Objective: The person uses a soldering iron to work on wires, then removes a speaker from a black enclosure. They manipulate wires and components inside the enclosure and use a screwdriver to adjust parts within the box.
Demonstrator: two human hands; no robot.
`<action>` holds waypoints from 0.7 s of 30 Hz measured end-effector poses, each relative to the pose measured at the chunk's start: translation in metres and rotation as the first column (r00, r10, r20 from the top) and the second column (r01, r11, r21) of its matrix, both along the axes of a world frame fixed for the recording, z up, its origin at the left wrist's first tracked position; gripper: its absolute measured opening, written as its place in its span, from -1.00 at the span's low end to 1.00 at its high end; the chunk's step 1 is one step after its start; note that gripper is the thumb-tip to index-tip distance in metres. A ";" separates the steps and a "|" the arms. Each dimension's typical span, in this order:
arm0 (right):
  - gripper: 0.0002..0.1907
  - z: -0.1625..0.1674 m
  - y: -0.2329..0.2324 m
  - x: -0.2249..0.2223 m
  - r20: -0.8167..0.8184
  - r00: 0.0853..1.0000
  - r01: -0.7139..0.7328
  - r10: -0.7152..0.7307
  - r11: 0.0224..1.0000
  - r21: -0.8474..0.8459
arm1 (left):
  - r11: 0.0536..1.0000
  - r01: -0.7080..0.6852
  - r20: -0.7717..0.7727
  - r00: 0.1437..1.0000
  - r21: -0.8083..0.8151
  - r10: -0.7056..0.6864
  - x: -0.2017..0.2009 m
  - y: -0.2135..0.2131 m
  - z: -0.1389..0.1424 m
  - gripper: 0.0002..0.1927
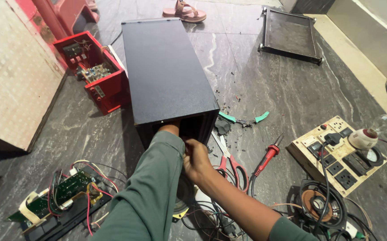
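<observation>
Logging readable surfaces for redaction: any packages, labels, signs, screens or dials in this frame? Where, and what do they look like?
Round meter dial: right end of the cream switchboard, pale face in a dark ring.
Small pale label: on the open red metal box, left of the black cabinet, narrow strip.
No packages, signs or screens.

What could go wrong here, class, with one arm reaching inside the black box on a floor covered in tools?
1. The left hand is hidden inside the black box, working blind; it might catch on an edge.
2. The scissors and soldering iron lie close by the right hand; a slip could mean a cut or burn.
3. Loose wires beneath the arms could snag.
</observation>
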State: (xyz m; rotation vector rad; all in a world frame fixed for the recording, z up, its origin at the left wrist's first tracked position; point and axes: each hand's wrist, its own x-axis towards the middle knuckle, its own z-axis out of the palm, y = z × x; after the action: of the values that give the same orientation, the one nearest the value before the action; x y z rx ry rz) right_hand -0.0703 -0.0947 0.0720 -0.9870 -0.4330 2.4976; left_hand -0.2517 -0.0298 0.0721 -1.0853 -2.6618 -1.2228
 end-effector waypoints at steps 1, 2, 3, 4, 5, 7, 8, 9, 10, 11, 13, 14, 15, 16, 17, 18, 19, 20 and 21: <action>-0.81 0.001 0.004 0.000 -0.082 0.995 0.038 -0.049 0.992 -0.120 | 1.000 0.004 -0.005 1.000 -0.003 -0.004 -0.001 0.000 0.000 -0.37; -0.80 0.001 0.009 0.002 -0.133 0.991 -0.030 0.019 0.997 -0.077 | 1.000 0.006 -0.003 1.000 -0.002 -0.006 -0.001 -0.001 -0.001 -0.37; -0.77 0.002 0.014 0.004 -0.178 0.980 -0.098 0.091 0.995 -0.031 | 1.000 0.005 -0.005 1.000 -0.001 -0.005 -0.001 -0.001 -0.002 -0.37; -0.73 0.002 0.018 0.005 -0.218 0.962 -0.166 0.166 0.986 0.018 | 1.000 0.004 -0.006 1.000 0.001 -0.004 -0.002 -0.002 -0.003 -0.37; -0.70 0.002 0.019 0.005 -0.227 0.959 -0.170 0.169 0.985 0.016 | 1.000 0.001 -0.004 1.000 0.000 -0.001 -0.002 -0.002 -0.005 -0.37; -0.65 0.001 0.019 0.002 -0.245 0.954 -0.176 0.175 0.984 0.016 | 1.000 -0.003 -0.002 1.000 -0.001 0.003 -0.003 -0.004 -0.007 -0.37; -0.66 0.000 0.017 -0.001 -0.169 0.972 -0.151 0.163 0.985 0.087 | 1.000 -0.005 0.000 1.000 0.000 0.005 -0.003 -0.004 -0.009 -0.37; -0.67 0.000 0.015 -0.004 -0.093 0.985 -0.129 0.145 0.979 0.161 | 1.000 -0.006 0.001 1.000 0.001 0.006 -0.004 -0.004 -0.010 -0.37; -0.68 0.000 0.012 -0.007 -0.020 0.993 -0.111 0.119 0.966 0.235 | 1.000 -0.005 0.001 1.000 0.002 0.005 -0.004 -0.004 -0.010 -0.37; -0.72 0.000 0.010 -0.009 0.191 0.981 -0.147 0.042 0.802 0.578 | 1.000 -0.005 0.001 1.000 0.002 0.005 -0.004 -0.005 -0.011 -0.37; -0.73 0.002 0.008 -0.010 0.425 0.861 -0.336 -0.280 0.315 0.888 | 1.000 -0.007 0.003 1.000 0.005 0.007 -0.005 -0.005 -0.012 -0.37; -0.73 0.004 0.009 -0.009 0.461 0.850 -0.447 -0.256 0.115 0.887 | 1.000 -0.007 0.001 1.000 0.006 0.007 -0.005 -0.004 -0.012 -0.37; -0.73 0.006 0.009 -0.007 0.487 0.829 -0.531 -0.275 -0.114 0.839 | 1.000 -0.007 0.003 1.000 0.008 0.007 -0.005 -0.004 -0.013 -0.37; -0.74 0.008 0.011 -0.004 0.507 0.810 -0.583 -0.295 -0.308 0.752 | 1.000 -0.007 0.001 1.000 0.007 0.007 -0.005 -0.004 -0.013 -0.37; -0.74 0.010 0.012 -0.002 0.517 0.803 -0.596 -0.297 -0.368 0.713 | 1.000 -0.002 -0.001 1.000 0.008 0.003 -0.005 -0.004 -0.014 -0.37; -0.74 0.012 0.014 -0.001 0.527 0.796 -0.605 -0.299 -0.427 0.672 | 1.000 0.000 -0.003 1.000 0.005 0.000 -0.005 -0.005 -0.014 -0.37; -0.74 0.014 0.014 0.001 0.534 0.790 -0.610 -0.301 -0.476 0.633 | 1.000 0.000 -0.005 1.000 0.003 0.000 -0.005 -0.004 -0.015 -0.37; -0.74 0.014 0.014 0.001 0.524 0.803 -0.594 -0.282 -0.439 0.674 | 1.000 0.000 -0.003 1.000 0.005 0.000 -0.005 -0.004 -0.015 -0.37; -0.74 0.014 0.014 0.003 0.519 0.815 -0.578 -0.256 -0.388 0.717 | 1.000 -0.002 -0.006 1.000 0.004 0.002 -0.005 -0.003 -0.015 -0.37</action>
State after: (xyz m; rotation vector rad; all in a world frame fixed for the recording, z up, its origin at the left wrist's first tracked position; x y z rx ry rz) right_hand -0.0673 -0.0807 0.0863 -0.5768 -2.5690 0.7170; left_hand -0.2563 -0.0324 0.0570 -1.0842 -2.6540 -1.2227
